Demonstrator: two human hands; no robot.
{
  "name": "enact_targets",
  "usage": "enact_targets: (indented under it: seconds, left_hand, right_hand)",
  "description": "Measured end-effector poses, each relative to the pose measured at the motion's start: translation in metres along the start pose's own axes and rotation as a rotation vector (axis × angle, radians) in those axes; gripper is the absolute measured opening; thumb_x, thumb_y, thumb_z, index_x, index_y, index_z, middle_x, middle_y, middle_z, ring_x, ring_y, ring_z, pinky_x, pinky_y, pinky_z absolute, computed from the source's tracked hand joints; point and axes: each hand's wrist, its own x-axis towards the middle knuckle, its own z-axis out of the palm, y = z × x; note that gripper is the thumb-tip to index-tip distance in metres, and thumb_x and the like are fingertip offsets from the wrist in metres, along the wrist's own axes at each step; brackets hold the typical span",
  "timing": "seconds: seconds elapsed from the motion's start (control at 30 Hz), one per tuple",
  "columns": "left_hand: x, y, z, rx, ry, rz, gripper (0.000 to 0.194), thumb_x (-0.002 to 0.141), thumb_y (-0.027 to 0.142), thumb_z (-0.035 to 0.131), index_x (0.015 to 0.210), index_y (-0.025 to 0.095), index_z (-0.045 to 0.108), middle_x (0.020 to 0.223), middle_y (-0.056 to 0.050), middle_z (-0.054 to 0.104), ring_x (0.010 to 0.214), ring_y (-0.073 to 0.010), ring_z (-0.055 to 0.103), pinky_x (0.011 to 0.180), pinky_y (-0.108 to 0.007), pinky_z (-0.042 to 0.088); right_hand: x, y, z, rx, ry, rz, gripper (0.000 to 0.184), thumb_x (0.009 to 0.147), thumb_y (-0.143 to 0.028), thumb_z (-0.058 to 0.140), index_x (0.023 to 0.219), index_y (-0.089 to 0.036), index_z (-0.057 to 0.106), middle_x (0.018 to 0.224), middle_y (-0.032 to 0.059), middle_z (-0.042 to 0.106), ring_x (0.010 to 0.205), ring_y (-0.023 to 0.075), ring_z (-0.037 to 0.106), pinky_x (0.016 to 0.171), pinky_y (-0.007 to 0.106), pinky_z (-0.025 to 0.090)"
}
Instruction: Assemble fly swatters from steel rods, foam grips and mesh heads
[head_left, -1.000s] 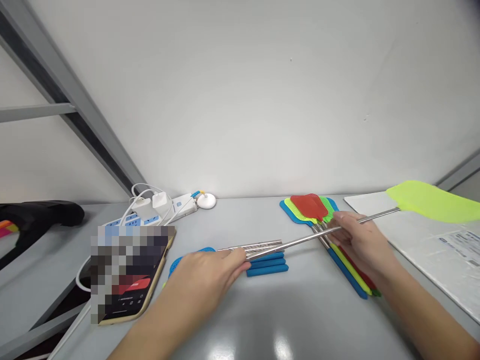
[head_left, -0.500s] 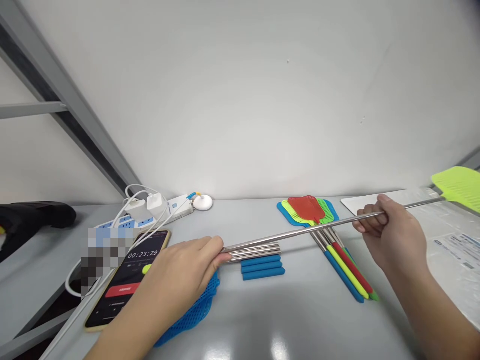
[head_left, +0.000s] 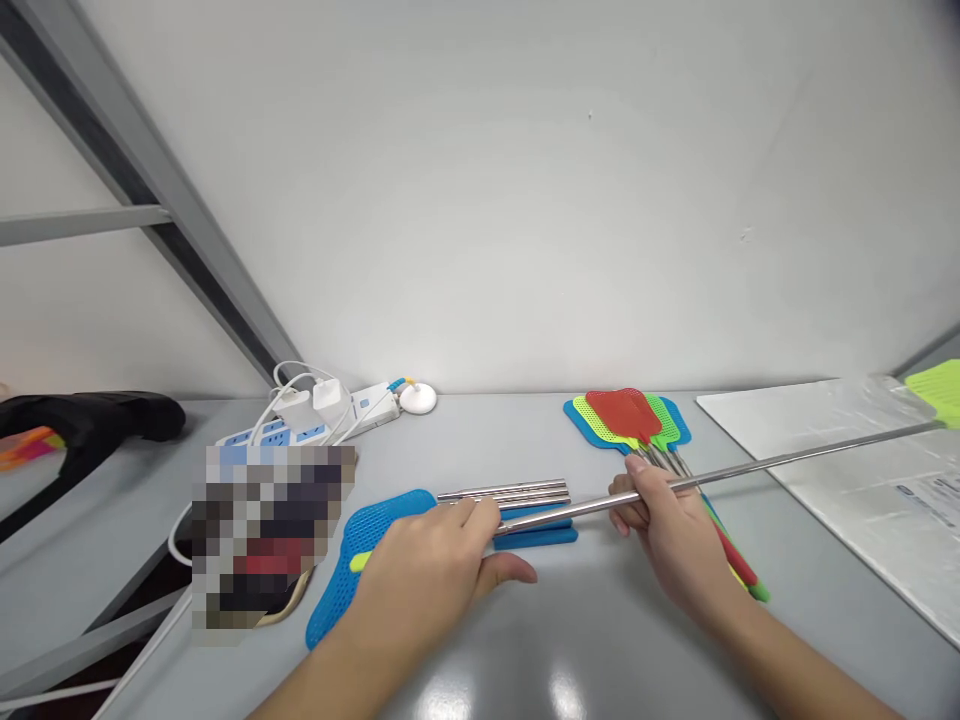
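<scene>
A yellow-green fly swatter (head_left: pixel 817 457) with a long, drawn-out metal rod slants across both hands. My left hand (head_left: pixel 442 550) is closed round its handle, the yellow end poking out behind, the thumb stretched out to the right. Further up, my right hand (head_left: pixel 667 520) is closed round the rod with fingers and thumb. Under and beside my left hand lie blue fly swatters (head_left: pixel 382 520) with short metal rods and blue grips, partly covered by the hand. Behind my right hand, a fanned stack of red, yellow, green and blue fly swatters (head_left: pixel 622 412) rests on the table.
At the left stand a power strip (head_left: pixel 375 403) with white chargers and cables, a white round disc (head_left: pixel 418 398) and a blurred-out phone. A plastic-wrapped white package (head_left: pixel 847 470) lies at the right. A black object (head_left: pixel 127 415) sits at the far left.
My right hand has slid left along the rod, towards my left hand. The swatter's head has dropped and moved right, and my left thumb now points out. The camera view has shifted slightly.
</scene>
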Motion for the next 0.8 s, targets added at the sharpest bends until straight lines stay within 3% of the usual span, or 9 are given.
enact_targets:
  seconds: [0.13,0.33,0.57,0.8]
  left_hand:
    - [0.002,-0.012,-0.012,0.058,-0.058,-0.060,0.042,0.095,0.057,0.044,0.076,0.021,0.053,0.072,0.001,0.070,0.063,-0.0220,0.067,0.049,-0.027,0.027]
    - [0.006,-0.040,-0.025,0.054,0.002,-0.103,0.042,0.098,0.051,0.040,0.070,0.021,0.051,0.065,0.002,0.066,0.059,-0.0185,0.062,0.051,-0.027,0.026]
    - [0.005,-0.055,-0.030,0.084,0.017,-0.082,0.046,0.098,0.052,0.036,0.068,0.022,0.052,0.060,0.001,0.062,0.056,-0.0182,0.056,0.051,-0.028,0.022]
    - [0.008,-0.052,-0.022,0.091,0.027,-0.105,0.039,0.098,0.050,0.040,0.075,0.022,0.055,0.074,0.002,0.066,0.067,-0.0184,0.061,0.055,-0.028,0.028]
  right_hand:
    - [0.002,-0.012,-0.003,-0.078,0.056,0.005,0.050,0.090,-0.047,0.056,0.054,-0.023,0.032,0.057,-0.0049,0.025,0.055,0.0132,0.031,0.051,0.030,0.033]
    - [0.015,-0.034,-0.022,-0.060,0.212,-0.048,0.053,0.089,-0.045,0.059,0.054,-0.024,0.024,0.059,-0.0056,0.017,0.054,0.0122,0.024,0.049,0.028,0.031]
    - [0.019,-0.047,-0.025,0.030,0.222,-0.049,0.053,0.087,-0.042,0.063,0.054,-0.023,0.026,0.060,-0.0063,0.014,0.053,0.0112,0.021,0.047,0.027,0.033]
    - [0.024,-0.032,-0.025,-0.007,0.110,0.037,0.054,0.090,-0.048,0.057,0.055,-0.024,0.024,0.059,-0.0073,0.012,0.053,0.0116,0.016,0.047,0.028,0.033]
